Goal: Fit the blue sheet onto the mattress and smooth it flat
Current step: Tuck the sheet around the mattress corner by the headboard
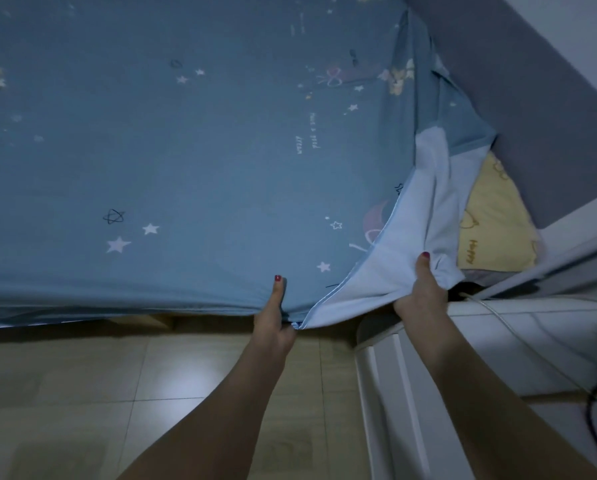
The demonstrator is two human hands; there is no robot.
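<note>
The blue sheet point(193, 140), printed with stars and small figures, lies spread over most of the mattress. Its near right corner is folded back, showing a pale underside point(425, 216). My left hand point(274, 317) grips the sheet's hem at the mattress's near edge, thumb pressed on top. My right hand point(423, 289) is closed on the bunched pale corner fabric, lifted above the mattress corner. A yellow printed mattress surface point(491, 220) shows uncovered at that corner.
A grey padded headboard point(532, 109) runs along the right side. A white bedside cabinet point(498, 358) with a white cable and a dark cable stands close at the right. Beige floor tiles point(117, 393) lie below the bed's near edge.
</note>
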